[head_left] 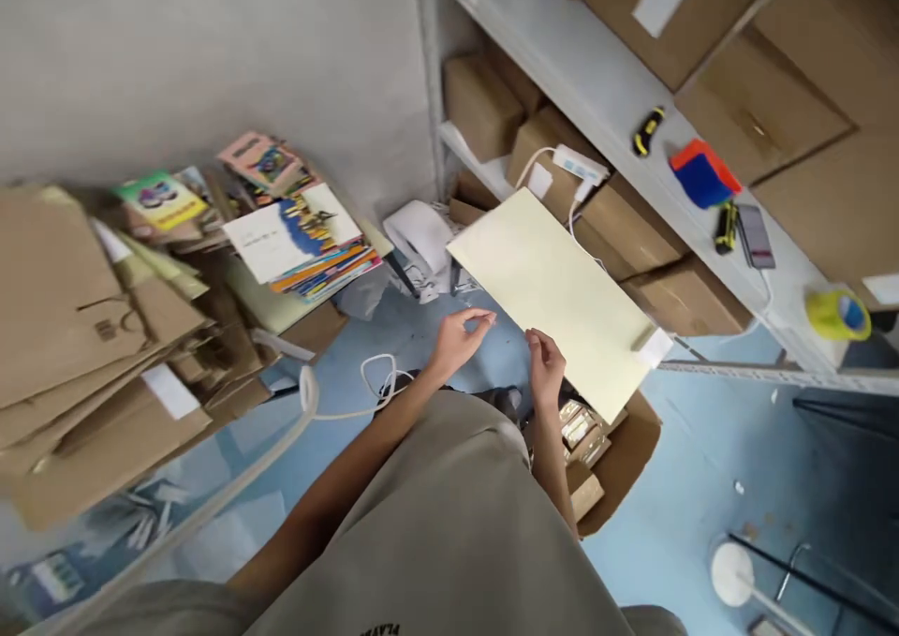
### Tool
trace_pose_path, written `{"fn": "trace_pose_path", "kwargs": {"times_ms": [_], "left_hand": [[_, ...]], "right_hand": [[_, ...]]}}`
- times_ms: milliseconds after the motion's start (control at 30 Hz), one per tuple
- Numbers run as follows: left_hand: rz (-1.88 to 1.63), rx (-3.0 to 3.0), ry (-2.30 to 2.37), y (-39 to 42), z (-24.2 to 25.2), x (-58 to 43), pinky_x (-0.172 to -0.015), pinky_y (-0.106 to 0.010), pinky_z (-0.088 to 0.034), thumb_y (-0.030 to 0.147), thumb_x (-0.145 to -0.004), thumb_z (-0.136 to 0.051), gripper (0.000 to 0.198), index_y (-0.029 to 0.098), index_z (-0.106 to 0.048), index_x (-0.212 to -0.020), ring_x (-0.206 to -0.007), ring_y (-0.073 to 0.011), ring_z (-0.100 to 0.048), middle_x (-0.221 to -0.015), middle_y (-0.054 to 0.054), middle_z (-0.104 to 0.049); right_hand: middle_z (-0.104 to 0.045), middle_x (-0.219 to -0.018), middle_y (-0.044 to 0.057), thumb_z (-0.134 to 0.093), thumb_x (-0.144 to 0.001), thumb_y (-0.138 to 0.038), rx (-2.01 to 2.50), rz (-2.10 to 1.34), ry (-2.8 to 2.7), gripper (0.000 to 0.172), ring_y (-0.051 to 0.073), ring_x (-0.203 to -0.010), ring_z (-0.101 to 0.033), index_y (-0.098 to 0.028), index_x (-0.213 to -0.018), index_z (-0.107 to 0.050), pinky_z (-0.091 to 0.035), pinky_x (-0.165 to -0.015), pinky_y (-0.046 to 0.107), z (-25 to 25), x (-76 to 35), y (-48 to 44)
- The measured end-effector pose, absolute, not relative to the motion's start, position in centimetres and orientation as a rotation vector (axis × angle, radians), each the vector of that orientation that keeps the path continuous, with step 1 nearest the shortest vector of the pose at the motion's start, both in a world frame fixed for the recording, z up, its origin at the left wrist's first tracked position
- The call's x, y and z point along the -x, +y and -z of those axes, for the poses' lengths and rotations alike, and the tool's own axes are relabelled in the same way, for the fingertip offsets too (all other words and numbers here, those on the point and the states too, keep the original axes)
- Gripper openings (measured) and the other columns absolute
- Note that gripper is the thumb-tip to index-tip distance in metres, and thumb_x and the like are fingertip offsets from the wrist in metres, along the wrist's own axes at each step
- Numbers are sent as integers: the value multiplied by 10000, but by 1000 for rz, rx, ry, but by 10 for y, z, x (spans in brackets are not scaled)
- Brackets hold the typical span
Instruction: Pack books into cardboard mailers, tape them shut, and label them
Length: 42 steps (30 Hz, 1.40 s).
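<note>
My left hand (460, 344) is in front of my lap, its thumb and index finger brought together at the tips. Opposite it, my right hand (546, 366) is closed in a pinch, a short gap from the left. Anything between the fingers of either hand is too small or thin to make out. Nearest to both is a pale yellow board (544, 275), tilted, with its near edge close to my right fingertips. A small white block (655, 346) lies at the board's right corner.
An open carton (628, 467) of small boxes stands below the board. Left are stacked books (295, 233) and flattened cardboard (84, 308). A metal shelf (582, 74) on the right bears cartons, a utility knife (647, 131) and a yellow tape roll (837, 314). A white cable (351, 414) loops left.
</note>
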<state>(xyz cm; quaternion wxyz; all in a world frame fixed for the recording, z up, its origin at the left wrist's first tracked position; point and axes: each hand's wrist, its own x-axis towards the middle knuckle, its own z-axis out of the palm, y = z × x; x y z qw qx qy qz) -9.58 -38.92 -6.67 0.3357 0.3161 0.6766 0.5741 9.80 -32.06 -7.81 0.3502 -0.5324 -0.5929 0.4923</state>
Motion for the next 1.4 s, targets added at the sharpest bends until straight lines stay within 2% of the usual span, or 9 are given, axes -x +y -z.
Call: {"fn": "trace_pose_path", "kwargs": {"times_ms": [167, 333, 567, 800, 1033, 1133, 1233, 1333, 1400], "left_hand": [[-1720, -628, 1670, -418, 77, 160, -1043, -455, -678, 471, -1024, -700, 367, 195, -870, -1195, -1026, -291, -869, -1029, -107, -907], [-1746, -534, 1607, -431, 111, 198, -1056, -459, -673, 488, -1012, -667, 425, 184, -853, -1244, -1089, -306, -872, -1125, -135, -906], [-1774, -358, 1715, -442, 138, 258, -1050, -462, -681, 346, -885, -654, 394, 209, -850, -1199, -1094, -304, -876, -1152, -105, -906], [-2108, 119, 1800, -450, 120, 298, -1143, -549, -655, 307, -794, -628, 489, 178, -807, -1231, -1134, -322, -871, -1244, -139, -889], [-2250, 479, 1868, -471, 112, 324, -1206, -636, -615, 268, -700, -617, 548, 181, -811, -1206, -1142, -352, -865, -1246, -153, -881], [-2267, 539, 1859, -482, 112, 346, -1226, -634, -604, 279, -728, -667, 486, 192, -815, -1182, -1154, -354, -859, -1247, -147, -879], [-2284, 537, 1832, -488, 113, 376, -1212, -612, -617, 296, -745, -707, 445, 200, -820, -1164, -1138, -346, -861, -1234, -131, -883], [-2320, 427, 1801, -491, 111, 411, -1187, -590, -633, 298, -745, -701, 459, 200, -821, -1176, -1129, -338, -861, -1227, -117, -888], [-2344, 352, 1784, -493, 108, 433, -1189, -584, -629, 295, -746, -688, 469, 194, -816, -1186, -1119, -332, -862, -1214, -117, -889]], "right_hand": [[-887, -1243, 146, -650, -1055, -614, 1193, -1358, -1929, 467, 305, -1160, -842, -212, -1196, -842, -668, -1089, 484, 44, -6, -328], [-883, -1269, 138, -648, -1085, -553, 1052, -1458, -2179, 415, 296, -1177, -848, -220, -1235, -842, -682, -1088, 470, 29, 52, -320], [-883, -1242, 159, -657, -1075, -583, 867, -1608, -2364, 427, 306, -1157, -850, -218, -1183, -850, -683, -1082, 475, 48, 142, -283], [-892, -1229, 139, -672, -1045, -664, 583, -1911, -2459, 481, 298, -1160, -858, -230, -1161, -845, -693, -1076, 443, 68, 247, -248], [-891, -1221, 147, -686, -1024, -671, 394, -2083, -2502, 483, 312, -1158, -857, -226, -1135, -838, -687, -1087, 461, 100, 332, -263], [-881, -1237, 148, -651, -1060, -632, 357, -1956, -2592, 462, 295, -1166, -845, -221, -1176, -825, -676, -1099, 447, 110, 368, -276], [-834, -1350, 182, -660, -1086, -520, 303, -1558, -2716, 393, 303, -1299, -785, -194, -1248, -808, -613, -1204, 466, 116, 419, -289], [-687, -1623, 224, -693, -1088, -422, 263, -1161, -2815, 409, 324, -1587, -592, -165, -1399, -762, -448, -1371, 502, 120, 481, -304], [-525, -1787, 255, -698, -1091, -395, 272, -965, -2924, 534, 340, -1707, -442, -114, -1545, -680, -346, -1427, 529, 122, 519, -315]]}}
